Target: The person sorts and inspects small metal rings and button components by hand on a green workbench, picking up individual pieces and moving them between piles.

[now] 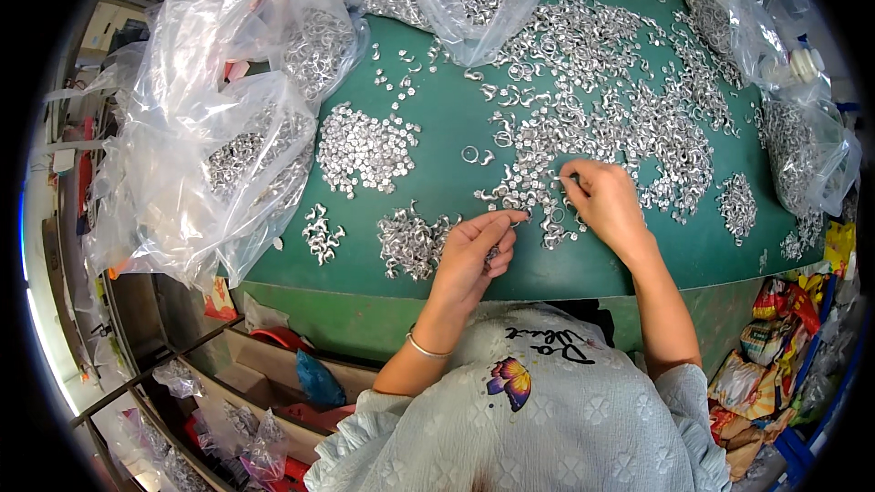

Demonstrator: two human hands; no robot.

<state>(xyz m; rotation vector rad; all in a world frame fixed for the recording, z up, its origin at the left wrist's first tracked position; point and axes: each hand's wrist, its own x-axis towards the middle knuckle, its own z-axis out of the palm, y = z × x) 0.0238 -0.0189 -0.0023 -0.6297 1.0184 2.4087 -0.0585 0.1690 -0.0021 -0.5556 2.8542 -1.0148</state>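
Note:
My left hand (478, 250) is closed near the table's front edge, with small silver metal pieces showing between its curled fingers. Its thumb and index finger meet at a tiny piece. To its right, my right hand (604, 205) is bent into a pinch at the near edge of a wide spread of silver metal parts (583, 123); what its fingertips hold is too small to make out. Right beside my left hand lies a heap of curved silver pieces (410, 241). Farther left is a pile of small flower-like silver pieces (365, 150).
Clear plastic bags (219, 128) of metal parts crowd the left of the green table (437, 118). Another open bag (478, 0) stands at the back, and one (802, 150) at the right. A small heap (736, 207) lies far right. Cardboard compartments (264, 364) sit below left.

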